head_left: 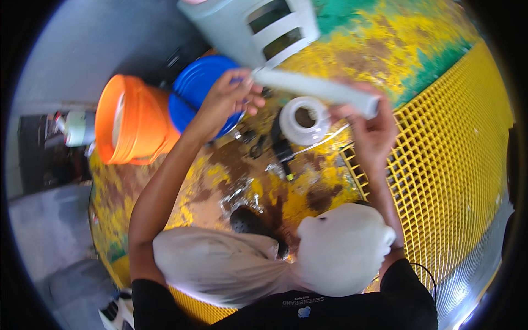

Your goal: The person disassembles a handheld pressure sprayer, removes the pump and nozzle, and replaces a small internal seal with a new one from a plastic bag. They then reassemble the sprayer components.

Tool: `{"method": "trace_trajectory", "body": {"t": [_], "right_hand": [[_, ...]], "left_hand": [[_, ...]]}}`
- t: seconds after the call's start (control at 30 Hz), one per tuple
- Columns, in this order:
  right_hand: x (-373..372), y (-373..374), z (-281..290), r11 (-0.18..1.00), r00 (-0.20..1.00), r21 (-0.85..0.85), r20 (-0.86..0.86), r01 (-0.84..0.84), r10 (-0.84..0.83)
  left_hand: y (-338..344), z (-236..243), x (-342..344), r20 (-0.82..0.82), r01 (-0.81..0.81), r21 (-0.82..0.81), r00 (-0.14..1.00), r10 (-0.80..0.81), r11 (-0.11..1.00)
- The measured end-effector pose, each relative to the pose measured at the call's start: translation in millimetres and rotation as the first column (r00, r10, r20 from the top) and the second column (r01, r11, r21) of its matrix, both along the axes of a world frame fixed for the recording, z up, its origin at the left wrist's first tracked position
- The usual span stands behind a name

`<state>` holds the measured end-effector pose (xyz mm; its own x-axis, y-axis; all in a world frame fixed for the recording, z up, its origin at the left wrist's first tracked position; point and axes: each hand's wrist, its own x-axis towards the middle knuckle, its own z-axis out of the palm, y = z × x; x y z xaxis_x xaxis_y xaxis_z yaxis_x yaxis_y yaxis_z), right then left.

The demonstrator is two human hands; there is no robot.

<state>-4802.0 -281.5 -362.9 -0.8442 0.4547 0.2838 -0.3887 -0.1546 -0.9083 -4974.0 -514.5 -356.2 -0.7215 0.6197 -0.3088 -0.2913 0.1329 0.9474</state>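
A pale, white-grey tube (313,85) is held up in front of me, tilted down to the right. My right hand (371,129) is closed around its right end, with the thumb on the near side. At the other end, my left hand (231,96) has thumb and forefinger pinched together beside the tube's tip, the other fingers loosely curled. Blur hides what that pinch holds. Below the tube, a white ring-shaped plastic part (305,122) lies on the floor, with a thin white strip (328,138) beside it. Over my right knee sits a rounded white plastic piece (344,247).
An orange bucket (129,124) and a blue basin (190,91) stand at the left. Behind is a light grey plastic stool (234,33). Yellow grating (451,121) rises at the right. Small dark parts (281,148) lie on the worn yellow floor (324,176).
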Motion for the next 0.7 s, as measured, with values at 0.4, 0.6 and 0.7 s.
{"method": "trace_trajectory", "body": {"t": [0.4, 0.6, 0.7], "right_hand": [[-32, 134, -277, 0.878, 0.867, -0.399, 0.497, 0.265, -0.036], [-39, 136, -286, 0.916, 0.749, -0.319, 0.662, 0.243, 0.032], [-33, 135, -278, 0.954, 0.717, -0.226, 0.697, 0.199, 0.015]], "left_hand": [[-140, -17, -34, -0.591, -0.290, -0.807, 0.368, -0.718, 0.515], [-141, -26, -37, -0.602, -0.315, -0.793, 0.275, -0.750, 0.522], [-131, -7, -43, -0.789, -0.354, -0.614, 0.275, -0.549, 0.705]]}}
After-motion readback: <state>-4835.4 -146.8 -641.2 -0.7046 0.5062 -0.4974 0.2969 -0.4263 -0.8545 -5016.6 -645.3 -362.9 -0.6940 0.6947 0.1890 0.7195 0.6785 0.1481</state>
